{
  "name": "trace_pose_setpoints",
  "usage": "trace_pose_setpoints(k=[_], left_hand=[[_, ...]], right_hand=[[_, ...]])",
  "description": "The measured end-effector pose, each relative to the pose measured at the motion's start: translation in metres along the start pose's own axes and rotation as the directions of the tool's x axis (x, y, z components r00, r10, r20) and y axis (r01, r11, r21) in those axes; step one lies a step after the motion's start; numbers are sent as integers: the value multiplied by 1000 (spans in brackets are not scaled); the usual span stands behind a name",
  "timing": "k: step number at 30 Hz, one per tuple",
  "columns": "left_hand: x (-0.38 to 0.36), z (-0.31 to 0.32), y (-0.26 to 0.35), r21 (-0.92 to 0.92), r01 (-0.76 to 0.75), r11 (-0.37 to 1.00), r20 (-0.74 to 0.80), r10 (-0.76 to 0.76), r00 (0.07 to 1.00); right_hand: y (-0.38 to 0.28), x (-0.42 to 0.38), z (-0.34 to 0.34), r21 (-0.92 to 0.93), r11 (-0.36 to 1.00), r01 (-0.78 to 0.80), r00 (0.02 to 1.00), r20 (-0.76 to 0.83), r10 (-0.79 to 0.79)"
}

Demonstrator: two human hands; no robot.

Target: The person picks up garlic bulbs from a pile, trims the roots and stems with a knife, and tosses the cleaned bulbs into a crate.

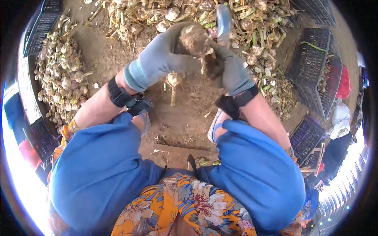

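Note:
Both my hands wear grey-blue gloves and meet over the dirt floor. My left hand (pixel 167 53) is closed around a large garlic bulb (pixel 195 40), with roots and soil on it. Close against it on the right, my right hand (pixel 232 69) grips a tool whose blue handle (pixel 223 21) points up and away. The tool's working end is hidden between the hands, and the fingers there are blurred. Below my left hand a garlic bulb with a short stem (pixel 173 79) lies on the ground.
A big garlic pile (pixel 256 23) spreads ahead and to the right. Another pile (pixel 65 78) lies at the left. Black plastic crates (pixel 309 63) stand at the right, and one crate (pixel 41 137) at the lower left. A wooden strip (pixel 181 150) lies near my feet.

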State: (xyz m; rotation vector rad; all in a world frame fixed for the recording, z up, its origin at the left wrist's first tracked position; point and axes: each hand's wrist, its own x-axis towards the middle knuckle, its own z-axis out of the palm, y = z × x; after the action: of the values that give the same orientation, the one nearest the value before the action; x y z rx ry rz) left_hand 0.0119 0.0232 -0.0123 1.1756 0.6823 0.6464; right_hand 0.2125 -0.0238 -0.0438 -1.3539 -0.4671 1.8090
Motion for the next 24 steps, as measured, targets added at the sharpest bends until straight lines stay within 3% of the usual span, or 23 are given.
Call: trace_pose_setpoints(k=[2, 3, 4, 5, 6, 8, 10, 11, 12, 13, 14, 15, 16, 20, 21, 23, 24], left_hand=[[1, -3, -3, -5, 68, 998, -56, -68, 996], [2, -3, 0, 50, 81, 995, -60, -78, 995], [3, -4, 4, 106, 96, 990, -64, -89, 994], [2, -7, 5, 241, 127, 962, -92, -107, 990], [1, -9, 7, 247, 126, 961, -96, -105, 990], [-4, -13, 8, 192, 221, 956, -149, -194, 970], [-5, -24, -6, 191, 229, 954, -129, -207, 970], [-6, -29, -20, 225, 136, 965, -87, -119, 989], [-4, -33, -22, 396, -111, 911, 83, 85, 993], [-2, -37, -23, 514, -394, 762, 261, 299, 918], [0, -41, -25, 542, -624, 564, 406, 474, 781], [-5, -34, -19, 525, -347, 777, 185, 294, 938], [-9, -27, -14, 426, -36, 904, -21, 50, 999], [-17, -21, -9, 327, 89, 941, -69, -70, 995], [-19, -25, -21, 573, -107, 812, 6, 126, 992], [-17, -25, -27, 755, -289, 589, 132, 295, 946], [-15, -22, -24, 858, -430, 281, 299, 408, 863]], right_hand=[[4, -13, 16, -83, 971, -226, 974, -47, 223], [15, -4, 20, 141, 961, -237, 970, -22, 242], [21, 4, 11, 138, 963, -233, 971, -19, 237], [23, 11, -2, -346, 938, -10, 995, -93, -23], [22, 15, -10, -748, 642, 165, 957, -35, -287], [-3, -4, -3, -764, 621, 172, 950, -37, -309], [-9, -13, -4, -914, 236, 329, 867, 194, -458], [-11, -17, 4, -913, 147, 381, 826, 265, -498], [-14, -19, 10, -913, 146, 380, 826, 264, -498], [-16, -21, 15, -906, 34, 422, 788, 349, -507], [-18, -22, 19, -885, -78, 459, 746, 431, -507], [-19, -22, 23, -886, -77, 457, 746, 429, -509], [-19, -22, 27, -903, -107, 417, 770, 413, -486], [-13, -16, 27, -929, -107, 353, 822, 363, -439], [-8, -12, 24, -930, -109, 350, 822, 361, -440], [6, -2, 13, -925, -62, 374, 779, 350, -520], [9, 1, 10, -926, -63, 372, 778, 348, -523]])
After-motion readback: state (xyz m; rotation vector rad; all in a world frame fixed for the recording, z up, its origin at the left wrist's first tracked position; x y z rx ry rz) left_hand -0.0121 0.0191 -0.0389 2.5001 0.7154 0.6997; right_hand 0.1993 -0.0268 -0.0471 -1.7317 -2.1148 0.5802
